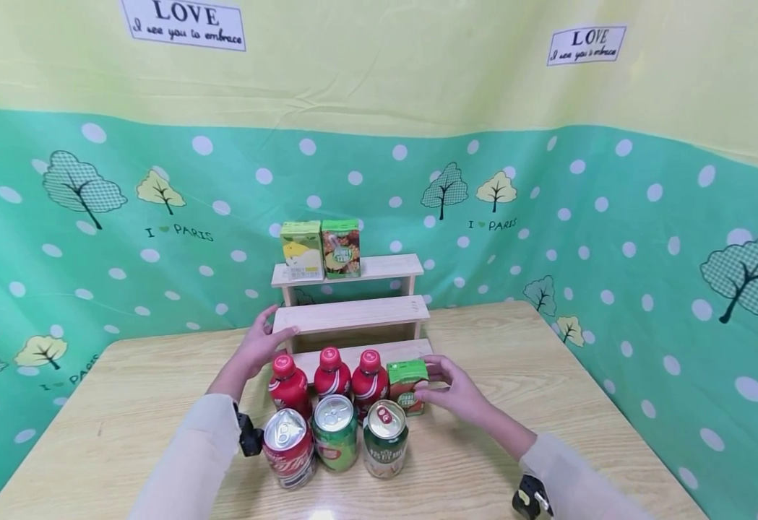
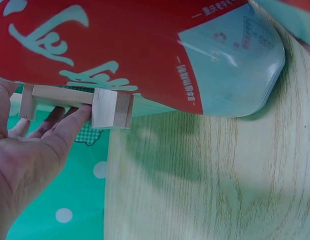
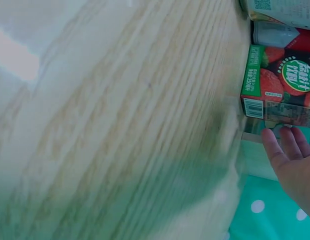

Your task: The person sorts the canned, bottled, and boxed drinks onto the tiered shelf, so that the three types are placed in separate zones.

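Note:
My left hand (image 1: 264, 345) holds the left end of a three-step wooden shelf (image 1: 352, 313), thumb over the middle step; in the left wrist view its fingers (image 2: 65, 125) meet the wood. My right hand (image 1: 459, 393) is at the right side of a green-topped strawberry juice box (image 1: 407, 390), thumb by the front edge; whether it touches the box is unclear. The right wrist view shows the fingers (image 3: 282, 145) extended beside the box, near the shelf's end. Three red bottles (image 1: 331, 375) stand left of this box, before the lowest step.
Three drink cans (image 1: 335, 431) stand nearest me, in front of the bottles. Two juice boxes (image 1: 321, 253) sit on the left of the top step. The wooden table (image 1: 515, 361) backs onto a green patterned cloth (image 1: 352, 188) that also runs along the sides.

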`<state>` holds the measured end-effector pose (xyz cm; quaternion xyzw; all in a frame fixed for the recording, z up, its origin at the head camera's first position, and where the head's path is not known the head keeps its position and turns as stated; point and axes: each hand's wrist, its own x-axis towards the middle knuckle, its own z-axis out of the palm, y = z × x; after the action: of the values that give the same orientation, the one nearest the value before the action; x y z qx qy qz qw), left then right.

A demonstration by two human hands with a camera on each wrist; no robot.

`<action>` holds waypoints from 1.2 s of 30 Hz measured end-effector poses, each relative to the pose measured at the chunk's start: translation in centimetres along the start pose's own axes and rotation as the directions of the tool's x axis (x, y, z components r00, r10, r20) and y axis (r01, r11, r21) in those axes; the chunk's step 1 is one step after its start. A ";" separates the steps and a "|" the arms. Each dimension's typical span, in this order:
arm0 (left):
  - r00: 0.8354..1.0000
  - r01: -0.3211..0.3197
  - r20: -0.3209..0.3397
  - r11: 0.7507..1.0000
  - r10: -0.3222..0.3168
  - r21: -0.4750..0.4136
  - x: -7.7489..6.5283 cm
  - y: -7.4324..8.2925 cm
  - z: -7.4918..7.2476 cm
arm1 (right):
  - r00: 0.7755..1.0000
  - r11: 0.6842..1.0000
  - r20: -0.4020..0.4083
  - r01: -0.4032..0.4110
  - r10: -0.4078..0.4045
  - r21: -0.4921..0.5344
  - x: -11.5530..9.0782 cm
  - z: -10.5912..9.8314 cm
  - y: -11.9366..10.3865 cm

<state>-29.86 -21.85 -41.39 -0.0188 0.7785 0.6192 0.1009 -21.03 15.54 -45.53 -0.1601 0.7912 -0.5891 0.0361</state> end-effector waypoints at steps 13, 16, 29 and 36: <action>1.000 0.002 0.002 1.000 -0.002 0.005 -0.1 0.0 -0.1 | 1.000 1.000 -0.013 -0.024 0.024 0.015 -0.1 0.8 -0.1; 1.000 -0.002 0.003 1.000 0.002 0.008 0.0 -0.1 -0.2 | 0.999 1.000 -0.026 -0.021 0.021 -0.010 -0.1 0.9 0.0; 1.000 0.000 0.000 1.000 0.000 0.015 0.2 -0.2 0.0 | 0.996 0.999 -0.083 -0.013 0.010 -0.036 -0.8 0.8 -0.4; 1.000 0.001 -0.003 1.000 -0.001 0.016 0.0 -0.1 0.0 | 0.990 0.998 -0.142 -0.034 0.027 -0.049 -0.8 -0.4 -1.1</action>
<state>-29.84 -21.91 -41.47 -0.0190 0.7836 0.6129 0.1002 -20.17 15.81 -44.46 -0.1068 0.8091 -0.5777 -0.0150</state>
